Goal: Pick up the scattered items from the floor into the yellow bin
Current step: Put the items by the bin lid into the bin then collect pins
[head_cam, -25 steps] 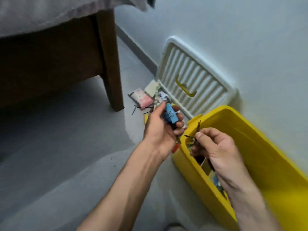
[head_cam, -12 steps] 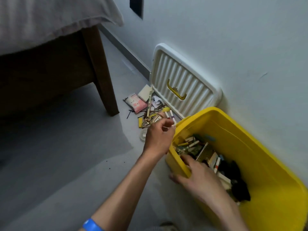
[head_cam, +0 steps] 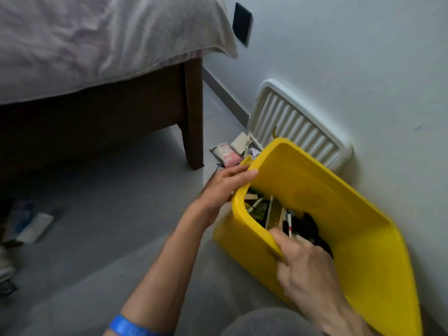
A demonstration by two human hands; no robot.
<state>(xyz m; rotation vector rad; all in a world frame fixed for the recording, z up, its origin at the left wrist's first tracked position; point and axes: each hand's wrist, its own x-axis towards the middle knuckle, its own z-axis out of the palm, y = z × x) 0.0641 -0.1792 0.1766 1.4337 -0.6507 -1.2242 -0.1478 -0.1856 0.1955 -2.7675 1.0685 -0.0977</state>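
Fingers of the left hand (head_cam: 224, 187) lie nearly straight and together along the outer face of the yellow bin (head_cam: 344, 214) at its far corner, thumb side hidden; whether the thumb hooks the rim cannot be told. Fingers of the right hand (head_cam: 308, 267) are curled over the near rim, knuckles up, tips hidden inside, so the bin appears gripped at two points and tipped toward the person.

Key relation: the scattered items (head_cam: 234, 150) lie on the floor just beyond the left fingertips, between them and the white lid (head_cam: 298, 127). The left hand is clearly the nearer; the right is well apart from them, with the bin between. The bin's long axis runs from the left fingers away to the right along the wall.

Materials, largest first:
- Yellow bin: smooth moulded plastic, rounded corners, rolled rim, likely rigid and light.
- White lid: ribbed plastic panel, leaning against the wall behind the bin.
- Contents in the bin below the right fingers: mixed slim sticks, a pen-like piece, dark soft items; details blurred.
- Pink-and-white packet (head_cam: 225, 154): flat, glossy, lying beside a pale flat card.
- Thin dark pins or ties just beyond the left knuckles: too small to identify.

Judgement: collection is well advanced, with a small cluster still outstanding.
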